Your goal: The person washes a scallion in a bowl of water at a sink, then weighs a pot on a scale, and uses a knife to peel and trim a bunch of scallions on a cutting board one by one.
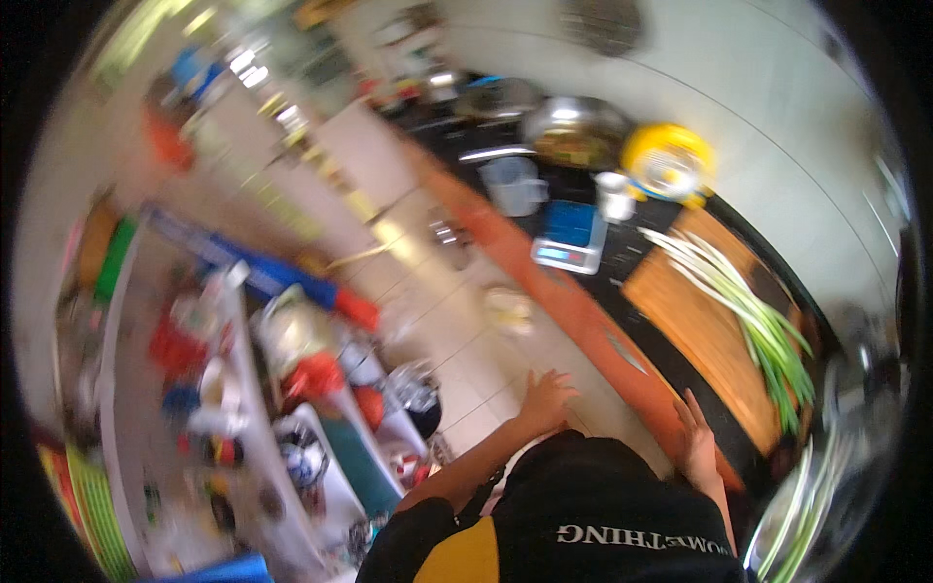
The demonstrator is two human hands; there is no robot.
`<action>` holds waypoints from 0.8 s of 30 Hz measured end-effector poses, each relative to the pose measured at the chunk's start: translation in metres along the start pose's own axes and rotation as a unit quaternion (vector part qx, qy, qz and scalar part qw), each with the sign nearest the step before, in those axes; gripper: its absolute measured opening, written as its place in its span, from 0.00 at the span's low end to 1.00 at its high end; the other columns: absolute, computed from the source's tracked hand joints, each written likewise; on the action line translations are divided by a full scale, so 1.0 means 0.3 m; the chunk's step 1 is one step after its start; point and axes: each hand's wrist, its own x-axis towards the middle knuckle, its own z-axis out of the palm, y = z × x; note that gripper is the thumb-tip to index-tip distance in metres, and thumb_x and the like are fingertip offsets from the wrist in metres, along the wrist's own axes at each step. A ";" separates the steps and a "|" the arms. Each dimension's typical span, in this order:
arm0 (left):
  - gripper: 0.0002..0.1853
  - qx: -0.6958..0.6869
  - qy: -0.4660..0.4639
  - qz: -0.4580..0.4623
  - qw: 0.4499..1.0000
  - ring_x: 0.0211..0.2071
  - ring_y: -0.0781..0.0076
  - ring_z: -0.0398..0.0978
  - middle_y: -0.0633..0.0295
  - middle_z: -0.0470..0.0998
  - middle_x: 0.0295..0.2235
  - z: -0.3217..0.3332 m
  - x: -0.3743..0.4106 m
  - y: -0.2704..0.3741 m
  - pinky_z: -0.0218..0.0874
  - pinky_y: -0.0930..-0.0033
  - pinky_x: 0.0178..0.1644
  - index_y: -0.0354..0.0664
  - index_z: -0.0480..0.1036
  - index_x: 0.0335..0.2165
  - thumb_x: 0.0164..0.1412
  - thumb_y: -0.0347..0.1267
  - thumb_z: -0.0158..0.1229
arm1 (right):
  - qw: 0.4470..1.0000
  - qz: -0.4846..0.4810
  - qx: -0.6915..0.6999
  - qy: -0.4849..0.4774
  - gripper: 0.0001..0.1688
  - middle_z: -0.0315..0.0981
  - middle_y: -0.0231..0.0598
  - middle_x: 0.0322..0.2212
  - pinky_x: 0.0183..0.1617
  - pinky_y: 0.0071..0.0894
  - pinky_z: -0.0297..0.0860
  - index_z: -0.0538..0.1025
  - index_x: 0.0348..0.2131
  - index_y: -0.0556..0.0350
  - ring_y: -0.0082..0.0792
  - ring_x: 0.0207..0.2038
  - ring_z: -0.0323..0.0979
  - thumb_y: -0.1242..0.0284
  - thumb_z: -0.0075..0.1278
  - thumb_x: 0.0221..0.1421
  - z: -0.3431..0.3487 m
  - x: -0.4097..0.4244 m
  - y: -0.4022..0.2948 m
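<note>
My left hand (548,399) hangs in front of my body above the tiled floor, fingers spread, with nothing in it. At the counter's front edge, my right hand (698,441) has its fingers apart and looks empty; whether it touches the edge I cannot tell. The wooden cutting board (678,313) is closest to that hand, on the black worktop (660,357). A bunch of scallions (751,306) lies across the board, white ends towards the far side. More scallions (798,510) lie at the lower right in what looks like a metal basin or sink, blurred.
Along the counter stand a digital kitchen scale (572,237), a white cup (616,197), a clear plastic jug (510,186), a yellow basket-like container (667,160) and a metal pot (576,135). At left, shelves (251,408) hold bags and bins. Small blurred items (508,310) lie on the floor.
</note>
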 end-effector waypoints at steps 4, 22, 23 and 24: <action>0.18 -0.012 0.061 -0.093 0.994 0.59 0.54 0.55 0.60 0.64 0.54 -0.070 -0.119 -0.133 0.33 0.28 0.59 0.56 0.74 0.41 0.48 0.28 0.56 | 0.990 -0.125 0.046 -0.045 0.27 0.54 0.55 0.57 0.47 0.38 0.69 0.68 0.49 0.63 0.49 0.49 0.69 0.90 0.41 0.47 0.112 0.241 -0.177; 0.16 -0.323 0.293 -0.510 0.741 0.44 0.49 0.71 0.52 0.76 0.38 0.796 -0.653 -0.060 0.63 0.55 0.48 0.45 0.74 0.40 0.50 0.32 0.51 | 0.715 -0.455 -0.160 -0.506 0.23 0.72 0.45 0.43 0.44 0.42 0.68 0.70 0.49 0.49 0.47 0.43 0.71 0.80 0.44 0.52 0.343 0.524 -0.326; 0.16 -0.308 0.288 -0.549 0.722 0.43 0.48 0.71 0.51 0.76 0.38 0.933 -0.682 -0.011 0.64 0.55 0.46 0.45 0.74 0.40 0.51 0.32 0.50 | 0.707 -0.438 -0.187 -0.523 0.24 0.72 0.45 0.42 0.43 0.42 0.68 0.70 0.50 0.49 0.47 0.43 0.71 0.80 0.45 0.52 0.341 0.529 -0.278; 0.16 -0.287 0.283 -0.585 0.704 0.43 0.48 0.72 0.50 0.76 0.39 1.038 -0.719 0.031 0.65 0.55 0.45 0.44 0.73 0.40 0.51 0.32 0.50 | 0.700 -0.423 -0.211 -0.535 0.24 0.72 0.46 0.42 0.43 0.42 0.68 0.69 0.50 0.48 0.47 0.43 0.71 0.80 0.45 0.52 0.337 0.538 -0.240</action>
